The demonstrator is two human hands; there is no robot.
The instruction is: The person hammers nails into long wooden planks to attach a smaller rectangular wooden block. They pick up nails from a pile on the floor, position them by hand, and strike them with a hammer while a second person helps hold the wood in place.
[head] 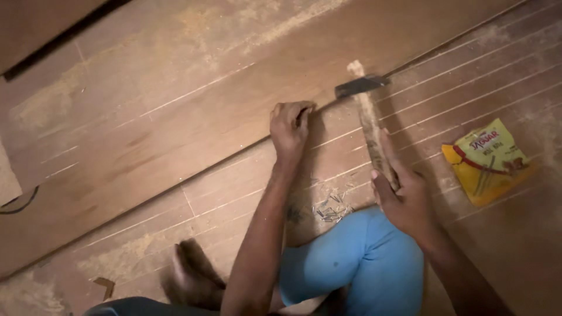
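My right hand (pixel 404 196) grips the wooden handle of a hammer (pixel 367 111), whose dark steel head points left, just above the seam of the brown board (pixel 193 123). My left hand (pixel 290 126) rests on the board with fingers pinched at the seam, close to the hammer head; whether it pinches a nail is too small to tell. A small pile of thin nails (pixel 331 208) lies on the board between my arms, beside my knee in blue cloth (pixel 357 257).
A yellow nail packet (pixel 486 161) lies at the right. Thin pale lines run across the boards. My bare foot (pixel 193 278) rests at the lower left. A dark gap (pixel 58 40) crosses the top-left corner, and a cable loop (pixel 17 205) shows at the left edge.
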